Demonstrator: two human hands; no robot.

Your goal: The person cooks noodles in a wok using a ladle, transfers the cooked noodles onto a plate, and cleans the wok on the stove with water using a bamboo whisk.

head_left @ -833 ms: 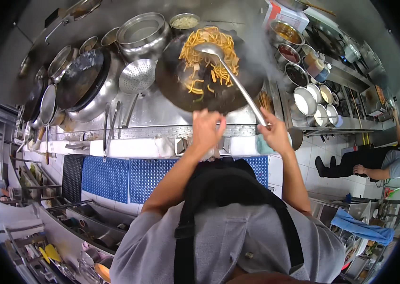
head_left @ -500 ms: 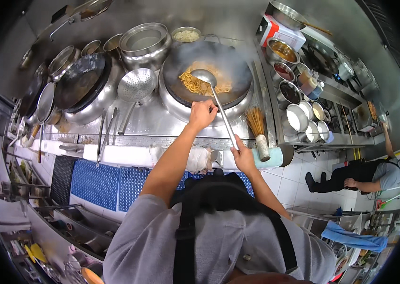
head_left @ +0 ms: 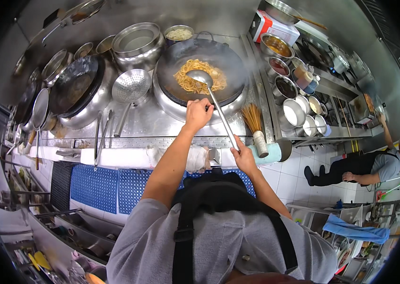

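Yellow-brown noodles (head_left: 188, 83) lie bunched in the middle of a dark wok (head_left: 231, 78), under thin steam. The wok sits on a round metal burner stand. My left hand (head_left: 198, 113) is closed at its near rim, with a bit of dark handle showing by the fingers. In my right hand (head_left: 244, 157) is the end of a long steel ladle (head_left: 222, 116), held low near the counter's front edge. The ladle's bowl rests against the noodles.
A perforated strainer (head_left: 132, 86) lies left of the wok, near a second wok (head_left: 77, 85). A bamboo brush (head_left: 255, 124) stands at right. Sauce bowls (head_left: 277, 46) and containers line the right-hand shelf. Another person (head_left: 363, 168) is at far right, one arm reaching up.
The noodles have shifted into a rounder heap and show more clearly through thinner steam. Both hands keep their grips. The whole view has shifted slightly.
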